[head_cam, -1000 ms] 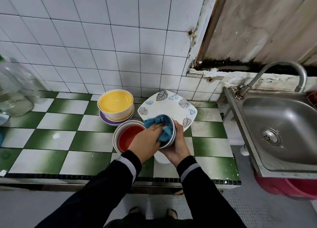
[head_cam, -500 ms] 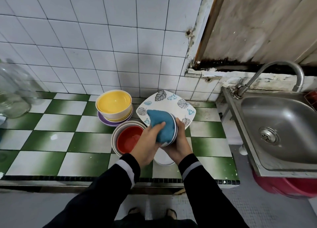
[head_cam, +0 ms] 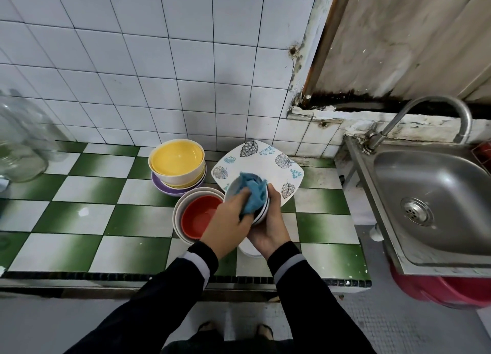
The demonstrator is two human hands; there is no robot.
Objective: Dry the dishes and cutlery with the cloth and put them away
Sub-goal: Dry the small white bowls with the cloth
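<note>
Right hand [head_cam: 268, 227] cups the white bowl [head_cam: 261, 210] tilted above the tabletop [head_cam: 79, 220], just beside the red bowl [head_cam: 199, 218]; left hand [head_cam: 229, 220] pinches the blue cloth [head_cam: 252, 194] (bunched) inside it.

open checkered counter [head_cam: 79, 220] left, bowl stacks [head_cam: 178, 167] and plate [head_cam: 281, 175] crowd centre

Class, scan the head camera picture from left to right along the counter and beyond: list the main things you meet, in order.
Glass jars → yellow bowl → leaf-patterned square plate → tap → steel sink
</note>
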